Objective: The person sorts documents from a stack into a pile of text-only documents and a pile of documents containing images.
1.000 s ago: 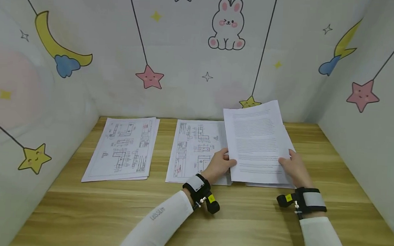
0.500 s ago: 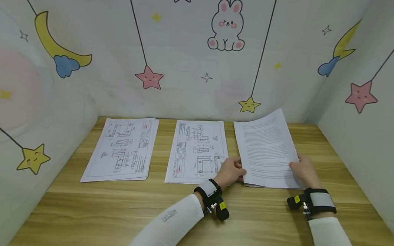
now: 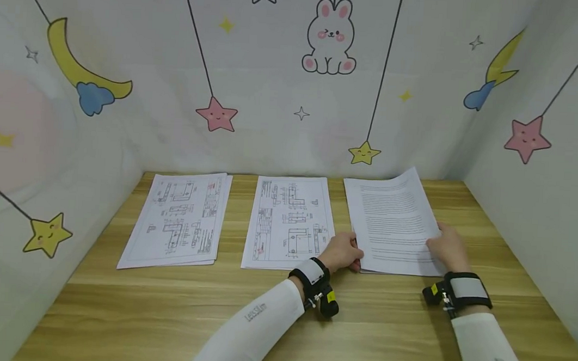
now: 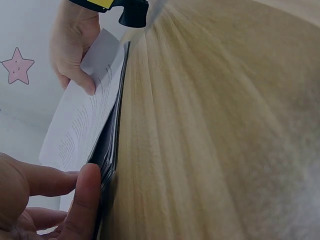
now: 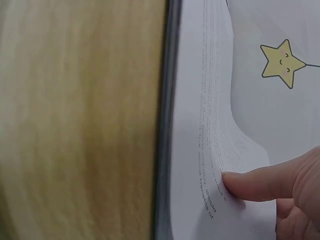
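Note:
A sheet of printed text [image 3: 389, 224] tops the right-hand paper stack, its far right corner curling upward. My left hand [image 3: 341, 251] pinches the stack's near left edge; in the left wrist view, the thumb and fingers [image 4: 85, 200] take the sheets between them, with small gaps showing among the layers. My right hand [image 3: 447, 247] grips the right edge, thumb on top of the printed page, as the right wrist view shows with the thumb [image 5: 260, 182] pressing the bent paper. The fingers under the paper are hidden there.
In the middle of the wooden table [image 3: 213, 318] lies a stack of technical drawings [image 3: 286, 224], close to my left hand. Another stack of drawings [image 3: 176, 218] is at the left, its sheets slightly offset. A patterned cloth wall [image 3: 269, 81] rises behind the table.
Both hands have moved right and down with the text sheet, bringing it from a raised tilt onto the right-hand stack. The middle drawings are more fully exposed. Over the last half second little has moved.

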{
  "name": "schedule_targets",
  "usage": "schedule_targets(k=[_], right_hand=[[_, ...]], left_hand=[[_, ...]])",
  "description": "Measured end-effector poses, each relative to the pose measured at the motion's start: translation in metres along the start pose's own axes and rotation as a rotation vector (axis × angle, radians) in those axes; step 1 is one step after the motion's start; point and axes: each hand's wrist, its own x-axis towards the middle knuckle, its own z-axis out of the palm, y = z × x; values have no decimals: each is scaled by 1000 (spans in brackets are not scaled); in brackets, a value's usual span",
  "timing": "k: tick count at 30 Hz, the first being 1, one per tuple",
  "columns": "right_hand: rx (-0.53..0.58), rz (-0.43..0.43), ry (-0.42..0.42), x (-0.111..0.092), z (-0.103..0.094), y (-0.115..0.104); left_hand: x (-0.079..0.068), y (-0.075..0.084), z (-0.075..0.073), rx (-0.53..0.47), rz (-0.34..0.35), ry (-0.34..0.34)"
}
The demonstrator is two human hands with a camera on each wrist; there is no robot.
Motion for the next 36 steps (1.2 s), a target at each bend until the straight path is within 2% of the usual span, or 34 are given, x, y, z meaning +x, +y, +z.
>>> schedule_targets(k=[4,7,14,19,23,27,32,36], right_hand=[[-44,-10,55,0,5,-3],[-96,-15,92,-4,6,-7],[-226,-21,115,-11,6,-13],[-201,-84,151,-17,14,-20],[-149,-160,204,-23,25,-35],[-86,-240,237,-29,35,-55],[25,-311,195,-38,48,-84],[102,-363,154,-45,63,-108]], left_hand=[[-1,0,-3,110,-3,6],[-2,-1,-5,153,-5,21],[-4,3,-8,185,7,48],[-12,9,-17,175,49,90],[-22,12,-35,157,108,123],[-32,14,-60,173,159,170],[-45,11,-96,270,216,278],[-58,3,-124,352,225,373]])
